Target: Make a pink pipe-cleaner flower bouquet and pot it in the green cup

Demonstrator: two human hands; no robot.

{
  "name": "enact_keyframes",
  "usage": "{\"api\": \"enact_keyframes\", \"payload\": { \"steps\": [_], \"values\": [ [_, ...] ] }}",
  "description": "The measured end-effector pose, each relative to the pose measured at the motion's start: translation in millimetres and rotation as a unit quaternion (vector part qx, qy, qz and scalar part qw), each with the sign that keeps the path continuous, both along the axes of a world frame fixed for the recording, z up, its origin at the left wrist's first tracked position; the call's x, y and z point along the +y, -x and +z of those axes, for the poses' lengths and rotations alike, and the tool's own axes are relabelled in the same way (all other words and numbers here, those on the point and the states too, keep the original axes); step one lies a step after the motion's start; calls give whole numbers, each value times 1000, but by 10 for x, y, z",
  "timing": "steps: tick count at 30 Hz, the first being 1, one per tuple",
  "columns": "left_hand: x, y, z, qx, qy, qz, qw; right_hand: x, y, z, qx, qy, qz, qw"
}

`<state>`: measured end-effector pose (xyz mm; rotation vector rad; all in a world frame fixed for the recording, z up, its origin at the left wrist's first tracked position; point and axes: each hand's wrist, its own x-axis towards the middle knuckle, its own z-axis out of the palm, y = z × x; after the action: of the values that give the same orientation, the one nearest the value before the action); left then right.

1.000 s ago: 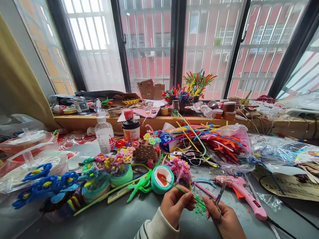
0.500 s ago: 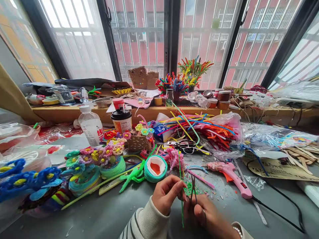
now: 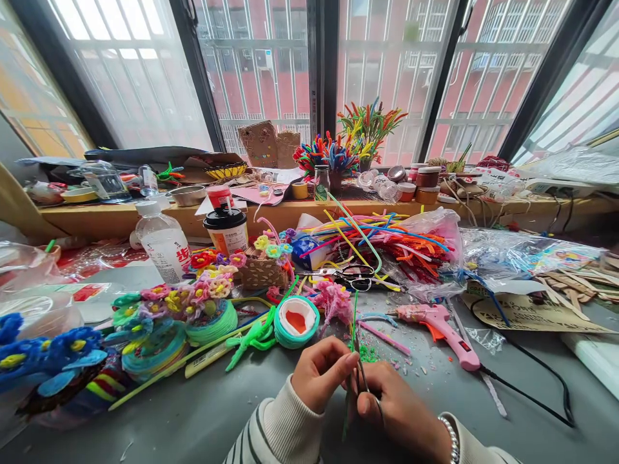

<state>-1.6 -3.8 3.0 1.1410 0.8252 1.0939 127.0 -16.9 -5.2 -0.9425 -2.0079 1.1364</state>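
My left hand (image 3: 323, 375) pinches a thin green pipe cleaner (image 3: 354, 314) between thumb and fingertips, and the strand runs up and down past the hand. Small scissors (image 3: 361, 372) are in my right hand (image 3: 399, 405), their blades pointing up and lying close against the strand. Whether the blades touch it I cannot tell. Green trimmings (image 3: 369, 353) lie on the table just behind the hands. A turquoise-wrapped round pot (image 3: 296, 322) stands beyond my left hand, beside a bright green bundle of pipe cleaners (image 3: 254, 338).
To the right lies a pink glue gun (image 3: 449, 330) with a black cord. A large bundle of coloured pipe cleaners (image 3: 406, 245) and black-handled scissors (image 3: 358, 277) are farther back. Fuzzy flowers (image 3: 217, 280), a plastic bottle (image 3: 162, 241) and a lidded cup (image 3: 226, 231) stand left.
The scissors have moved left, from beside the green strand to right against it, and their blades look closer together. My hands are nearer each other. The whole view has shifted slightly.
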Motion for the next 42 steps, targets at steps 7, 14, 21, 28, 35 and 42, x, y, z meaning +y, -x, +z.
{"api": "enact_keyframes", "payload": {
  "steps": [7,14,21,28,35,42],
  "values": [
    [7,-2,-34,21,0,-9,1000,26,14,-91,-17,2,-53,998],
    [24,1,-20,54,-14,-29,998,-22,11,-110,21,35,-15,999],
    [26,11,-10,77,-24,-68,994,9,1,-142,23,48,-50,997],
    [25,19,-19,96,-48,-90,990,7,3,-147,54,61,-47,996],
    [20,0,-26,129,-49,-113,984,28,-75,-81,59,57,-61,995],
    [-3,7,-59,124,-48,-140,981,31,-132,-68,100,74,4,992]
  ]
}}
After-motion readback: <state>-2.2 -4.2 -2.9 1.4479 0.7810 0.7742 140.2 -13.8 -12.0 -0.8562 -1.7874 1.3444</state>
